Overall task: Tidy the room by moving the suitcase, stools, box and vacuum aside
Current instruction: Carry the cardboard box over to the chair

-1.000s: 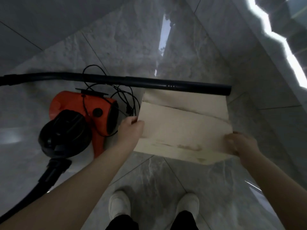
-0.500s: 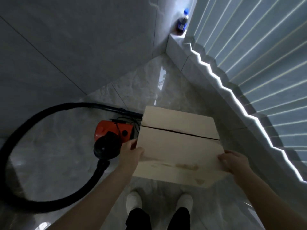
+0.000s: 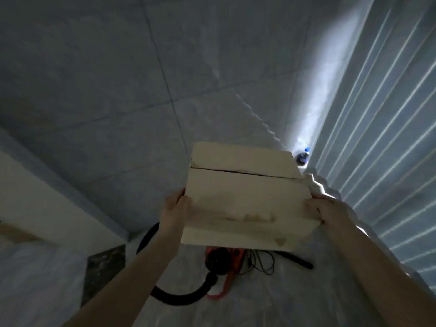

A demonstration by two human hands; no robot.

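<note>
While both hands (left hand (image 3: 174, 212), right hand (image 3: 324, 208)) clamp the box (image 3: 245, 199) with curled fingers, the vacuum (image 3: 221, 258) lies below.

No writing, label, brand or number can be read on anything here.

Box (image 3: 245, 199): matt tan cardboard, top flaps smooth, faint brownish stains near the front edge. Vacuum (image 3: 224, 258): glossy orange plastic body with black plastic parts; hose (image 3: 179, 297) black, looks ribbed and matt. Floor (image 3: 283, 298): polished grey stone tile, reflective. Wall (image 3: 118, 79): large grey tiles, smooth, dull sheen. Bottle (image 3: 303, 156): clear-looking plastic, blue cap.
</note>
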